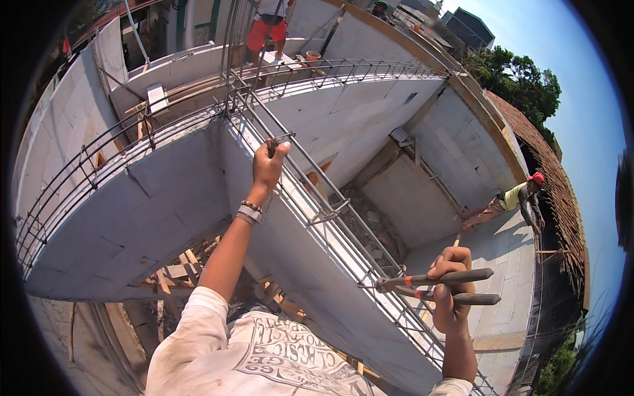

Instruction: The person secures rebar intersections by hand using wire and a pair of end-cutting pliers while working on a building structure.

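A long rebar cage (305, 157) of thin steel bars and bent stirrups runs along the top of a pale block wall (290, 228). At one of its stirrups, toward the far end, my left hand (265, 173) is closed with the thumb up; it grips the stirrup, though the fingers partly hide the spot. Farther right and nearer, my right hand (453, 282) holds pincers (472, 277) by their two dark handles, which are spread apart. The jaws of the pincers are beside the cage's bars, and whether they bite on wire cannot be made out.
Another rebar cage (86, 155) crosses along the curved-looking wall behind. A person in red shorts (267, 30) stands at the back near an orange bucket (313, 57). On the right wall a person in a red cap (518, 197) leans over. Rubble (370, 214) lies deep below between walls.
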A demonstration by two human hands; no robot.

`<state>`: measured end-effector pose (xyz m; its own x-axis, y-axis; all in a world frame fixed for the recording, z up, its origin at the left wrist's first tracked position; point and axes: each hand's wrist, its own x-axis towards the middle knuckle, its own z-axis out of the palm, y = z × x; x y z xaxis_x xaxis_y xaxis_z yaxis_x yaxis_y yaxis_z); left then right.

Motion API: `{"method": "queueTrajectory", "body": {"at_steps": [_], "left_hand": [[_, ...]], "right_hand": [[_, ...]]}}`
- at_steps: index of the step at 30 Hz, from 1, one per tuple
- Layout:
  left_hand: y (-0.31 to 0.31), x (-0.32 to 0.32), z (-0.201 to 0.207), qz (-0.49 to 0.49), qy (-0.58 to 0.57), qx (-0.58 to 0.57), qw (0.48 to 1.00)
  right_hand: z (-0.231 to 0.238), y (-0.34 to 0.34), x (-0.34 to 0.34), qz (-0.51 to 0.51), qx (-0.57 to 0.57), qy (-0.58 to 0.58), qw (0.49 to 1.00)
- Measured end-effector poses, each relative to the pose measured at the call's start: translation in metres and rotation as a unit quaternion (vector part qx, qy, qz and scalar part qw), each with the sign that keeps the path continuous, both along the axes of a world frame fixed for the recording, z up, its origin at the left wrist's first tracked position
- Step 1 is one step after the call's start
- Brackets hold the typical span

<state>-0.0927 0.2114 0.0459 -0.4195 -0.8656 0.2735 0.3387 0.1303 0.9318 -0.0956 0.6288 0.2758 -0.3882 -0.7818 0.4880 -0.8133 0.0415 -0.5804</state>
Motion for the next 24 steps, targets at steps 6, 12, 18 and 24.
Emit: {"method": "queueTrajectory", "body": {"at_steps": [6,12,18,24], "left_hand": [[0.002,-0.001,-0.003,0.017,-0.018,0.006,1.000],[0.005,0.000,0.000,0.026,0.017,0.019,0.999],[0.016,0.007,0.006,0.041,0.039,0.049,0.997],[0.008,0.006,0.006,0.000,0.042,0.058,0.997]], "right_hand": [[-0.022,0.030,0.030,-0.037,0.076,-0.098,0.992],[-0.087,0.064,0.019,-0.068,0.143,-0.184,0.970],[-0.094,-0.011,0.065,0.024,-0.003,-0.148,0.989],[-0.058,-0.098,0.098,0.222,-0.112,-0.314,0.916]]}}
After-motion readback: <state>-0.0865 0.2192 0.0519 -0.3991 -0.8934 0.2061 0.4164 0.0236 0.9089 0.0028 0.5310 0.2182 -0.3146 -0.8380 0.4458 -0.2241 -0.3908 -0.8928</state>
